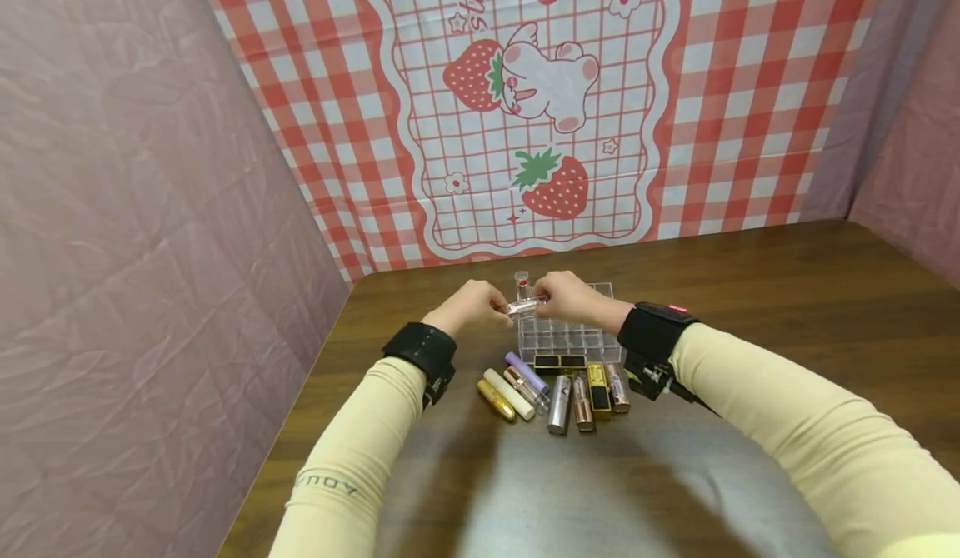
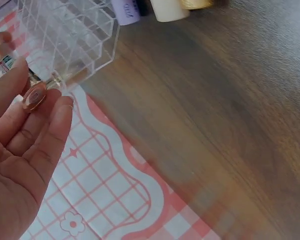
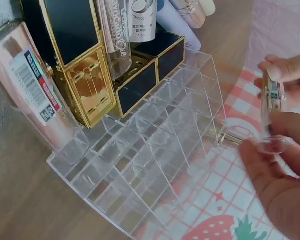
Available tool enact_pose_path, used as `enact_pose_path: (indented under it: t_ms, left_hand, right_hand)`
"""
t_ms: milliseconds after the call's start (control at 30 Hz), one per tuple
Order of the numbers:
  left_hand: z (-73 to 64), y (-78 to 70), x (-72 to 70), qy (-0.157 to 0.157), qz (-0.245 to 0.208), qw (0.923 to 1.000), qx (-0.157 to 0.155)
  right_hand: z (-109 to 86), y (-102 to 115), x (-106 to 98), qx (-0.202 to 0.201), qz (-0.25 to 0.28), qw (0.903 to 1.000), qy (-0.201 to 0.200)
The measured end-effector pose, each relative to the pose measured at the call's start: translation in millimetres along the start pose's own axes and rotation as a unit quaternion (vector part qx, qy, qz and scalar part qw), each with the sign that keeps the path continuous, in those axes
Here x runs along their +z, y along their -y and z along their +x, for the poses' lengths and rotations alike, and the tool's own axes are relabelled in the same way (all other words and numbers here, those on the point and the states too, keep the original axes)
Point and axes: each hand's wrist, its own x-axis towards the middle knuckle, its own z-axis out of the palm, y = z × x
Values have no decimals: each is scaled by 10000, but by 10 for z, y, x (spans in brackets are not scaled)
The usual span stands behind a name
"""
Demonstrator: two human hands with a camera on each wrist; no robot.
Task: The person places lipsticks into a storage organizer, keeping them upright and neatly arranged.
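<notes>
Both hands meet over the far left part of a clear lipstick organizer [image 1: 570, 340]. Between them lies a lipstick tube [image 1: 525, 306], roughly level, with a rose-gold end [image 2: 35, 97], a printed label and a clear end. My left hand [image 1: 474, 302] pinches the rose-gold end between thumb and fingers. At the clear end, my right hand [image 1: 573, 298] grips with thumb and fingertips [image 3: 249, 160]. Another lipstick [image 1: 522, 285] with a clear top stands upright at the organizer's back left, just behind the hands. Fingers partly hide the held tube.
In front of the organizer lie a gold tube [image 1: 497, 400], a cream tube [image 1: 510, 394], a purple tube [image 1: 527, 371], a silver tube [image 1: 559, 405] and several black-and-gold or rose-gold lipsticks [image 1: 598, 390]. A strawberry-print cloth [image 1: 540, 125] hangs behind the wooden table [image 1: 780, 291].
</notes>
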Motion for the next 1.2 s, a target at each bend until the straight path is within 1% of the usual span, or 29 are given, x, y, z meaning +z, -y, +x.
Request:
enact_pose_path:
  t_ms: [133,200,233,300,400,467,533,633,767,800,867,900,967,1000,1033,1100,1133,1200]
  left_hand:
    - [-36,51,36,97,-45,9999,-134]
    - [-48,87,52,90,24,9997,-230]
    - [-52,114,53,84,56,9994,-329]
    - [-60,169,55,84,105,9986,-507]
    - [-73,241,69,158,112,9975,-685]
    - [-88,273,86,219,49,9969,-750]
    - [-103,297,107,268,10,9965,-792]
    - [-131,328,137,303,31,9960,-836]
    - [-160,373,167,279,84,9954,-914]
    - [-164,384,170,280,70,9951,-941]
    - [-168,404,183,260,40,9951,-951]
    - [-169,413,190,271,15,9949,-968]
    - [-167,430,205,294,-32,9950,-950]
    - [-166,437,212,314,-52,9951,-932]
    - [-167,444,218,313,-58,9954,-905]
    - [-171,459,213,319,-76,9956,-880]
    - [-175,466,205,292,-83,9958,-866]
    - [-185,483,186,236,-88,9959,-869]
  right_hand:
    - [25,-12,-11,-164,352,9988,-283]
    - [39,-8,-55,-217,317,9987,-332]
    - [56,-8,-87,-262,246,9988,-323]
    - [97,-17,-168,-340,24,9991,-238]
    - [175,-51,-294,-469,-563,9972,-125]
    - [240,-83,-355,-500,-935,9943,-45]
    - [304,-113,-381,-479,-1154,9922,32]
    - [382,-143,-362,-480,-1186,9917,89]
    - [481,-189,-296,-597,-1085,9922,155]
    - [576,-334,-217,-734,-1073,9914,124]
    - [622,-340,-187,-655,-1126,9911,279]
    - [817,-658,-29,-823,-1091,9903,262]
    - [846,-674,11,-781,-1152,9897,351]
    - [838,-654,18,-735,-1152,9899,383]
    - [762,-512,-36,-578,-1148,9905,482]
    - [756,-505,-21,-609,-1108,9912,382]
    - [571,-177,-161,-393,-1168,9915,407]
    - [576,-159,-159,-337,-1202,9916,340]
